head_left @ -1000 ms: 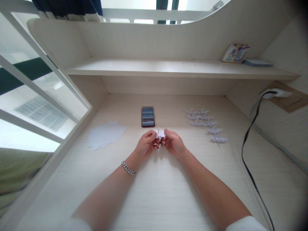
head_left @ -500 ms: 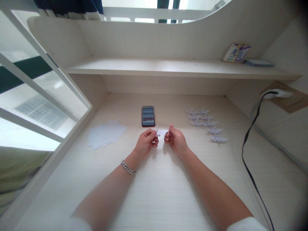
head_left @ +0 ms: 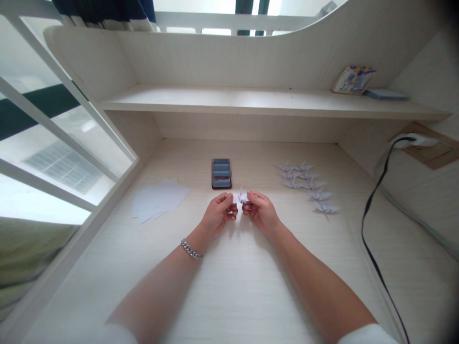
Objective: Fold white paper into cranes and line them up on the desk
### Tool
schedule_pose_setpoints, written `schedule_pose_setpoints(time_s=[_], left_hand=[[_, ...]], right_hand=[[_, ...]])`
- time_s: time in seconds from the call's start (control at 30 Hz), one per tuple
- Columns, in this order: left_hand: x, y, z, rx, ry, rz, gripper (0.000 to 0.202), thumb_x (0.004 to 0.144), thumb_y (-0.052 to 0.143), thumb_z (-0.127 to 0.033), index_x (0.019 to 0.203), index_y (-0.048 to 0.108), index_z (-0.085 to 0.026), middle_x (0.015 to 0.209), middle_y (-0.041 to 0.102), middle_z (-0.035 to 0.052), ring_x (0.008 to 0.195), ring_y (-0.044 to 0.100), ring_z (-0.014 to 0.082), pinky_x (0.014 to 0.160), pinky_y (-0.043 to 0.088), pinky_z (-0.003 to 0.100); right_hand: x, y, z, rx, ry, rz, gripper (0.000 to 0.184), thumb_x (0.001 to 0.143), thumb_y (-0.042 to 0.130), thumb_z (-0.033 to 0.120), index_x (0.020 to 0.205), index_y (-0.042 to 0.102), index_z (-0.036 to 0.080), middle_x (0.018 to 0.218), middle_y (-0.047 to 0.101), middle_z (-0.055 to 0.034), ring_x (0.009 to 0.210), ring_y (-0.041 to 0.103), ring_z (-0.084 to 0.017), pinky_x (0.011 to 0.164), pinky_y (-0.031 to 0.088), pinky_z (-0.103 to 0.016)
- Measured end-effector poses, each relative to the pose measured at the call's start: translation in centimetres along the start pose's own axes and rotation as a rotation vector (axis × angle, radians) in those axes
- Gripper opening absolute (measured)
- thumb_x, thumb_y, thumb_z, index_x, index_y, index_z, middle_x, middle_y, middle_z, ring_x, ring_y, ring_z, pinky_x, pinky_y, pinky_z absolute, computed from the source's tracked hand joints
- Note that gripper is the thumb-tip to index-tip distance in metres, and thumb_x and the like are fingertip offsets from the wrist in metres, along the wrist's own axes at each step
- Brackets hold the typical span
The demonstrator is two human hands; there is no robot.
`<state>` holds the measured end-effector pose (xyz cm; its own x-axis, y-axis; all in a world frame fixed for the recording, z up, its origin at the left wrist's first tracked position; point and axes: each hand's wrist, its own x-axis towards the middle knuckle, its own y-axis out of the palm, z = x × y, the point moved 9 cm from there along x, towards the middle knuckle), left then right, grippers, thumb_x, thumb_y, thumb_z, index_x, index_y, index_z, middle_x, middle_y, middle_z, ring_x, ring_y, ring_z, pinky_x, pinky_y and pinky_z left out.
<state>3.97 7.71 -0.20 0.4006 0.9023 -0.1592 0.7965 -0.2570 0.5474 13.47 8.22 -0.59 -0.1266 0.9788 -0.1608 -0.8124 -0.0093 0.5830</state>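
Note:
A small white folded paper crane [head_left: 241,198] is held between my two hands, just in front of the phone. My left hand [head_left: 220,210] pinches its left wing between thumb and forefinger. On the other side my right hand [head_left: 261,209] pinches the right wing, thumb and forefinger closed. A thin point of the paper sticks up between the hands. Several finished-looking paper cranes [head_left: 300,184] lie in a cluster on the desk to the right. A fanned stack of white paper sheets [head_left: 159,199] rests on the left.
A phone [head_left: 221,174] lies flat on the desk [head_left: 236,286] beyond my hands. Above runs a shelf [head_left: 222,98] with a small colourful packet [head_left: 354,80] and a flat blue item [head_left: 386,93]. From the wall socket at the right, a black cable [head_left: 366,215] hangs down.
The right hand has turned and now grips the crane's right wing. Half a second ago its thumb pointed up at the paper's edge. The crane's body sits further right, between both hands.

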Motion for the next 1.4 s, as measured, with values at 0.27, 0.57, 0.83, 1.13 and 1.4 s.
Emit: schedule_pose_setpoints(time_s=[0.27,0.57,0.83,1.13,1.4], left_hand=[[0.0,-0.4,-0.5,-0.093,0.014,-0.026,0.026,0.075,0.064,-0.035,0.074,0.046,-0.017,0.061,0.050,-0.0023,0.053,0.051,0.0073,0.047,0.038,0.018],[0.2,-0.9,-0.4,-0.037,0.038,-0.080,0.026,0.075,0.063,-0.037,0.074,0.048,-0.016,0.061,0.049,-0.0023,0.052,0.050,0.0066,0.047,0.038,0.018],[0.4,-1.8,-0.9,0.078,0.121,-0.202,0.029,0.073,0.064,-0.042,0.074,0.053,-0.014,0.061,0.050,-0.0023,0.053,0.049,0.0059,0.047,0.040,0.017],[0.4,-1.4,-0.8,0.292,0.172,-0.163,0.029,0.070,0.065,-0.042,0.073,0.058,-0.014,0.061,0.055,-0.0003,0.055,0.052,0.0088,0.051,0.044,0.020],[0.7,-1.5,-0.2,0.420,0.139,-0.134,0.029,0.071,0.063,-0.042,0.074,0.061,-0.013,0.063,0.059,0.0017,0.055,0.055,0.0104,0.053,0.046,0.022]], right_hand=[[0.2,-0.9,-0.2,0.074,0.031,-0.050,0.027,0.067,0.071,0.037,0.065,0.055,0.016,0.055,0.054,0.0024,0.046,0.049,-0.008,0.043,0.039,-0.020],[0.5,-2.2,0.7,-0.049,-0.025,-0.164,0.028,0.067,0.070,0.039,0.063,0.055,0.016,0.056,0.053,0.0016,0.045,0.047,-0.008,0.042,0.038,-0.020],[-2.0,-2.3,5.5,-0.569,-0.566,-0.397,0.027,0.076,0.059,0.042,0.067,0.056,0.017,0.055,0.051,0.0026,0.049,0.044,-0.010,0.047,0.036,-0.023],[-2.6,0.9,5.0,-0.934,-0.615,-0.274,0.014,0.077,0.059,0.035,0.080,0.064,0.022,0.071,0.062,-0.0018,0.059,0.052,-0.015,0.058,0.041,-0.027],[-2.4,-0.3,5.7,-0.986,-0.603,-0.359,0.017,0.078,0.056,0.035,0.078,0.065,0.021,0.074,0.065,-0.0030,0.063,0.056,-0.016,0.065,0.043,-0.028]])
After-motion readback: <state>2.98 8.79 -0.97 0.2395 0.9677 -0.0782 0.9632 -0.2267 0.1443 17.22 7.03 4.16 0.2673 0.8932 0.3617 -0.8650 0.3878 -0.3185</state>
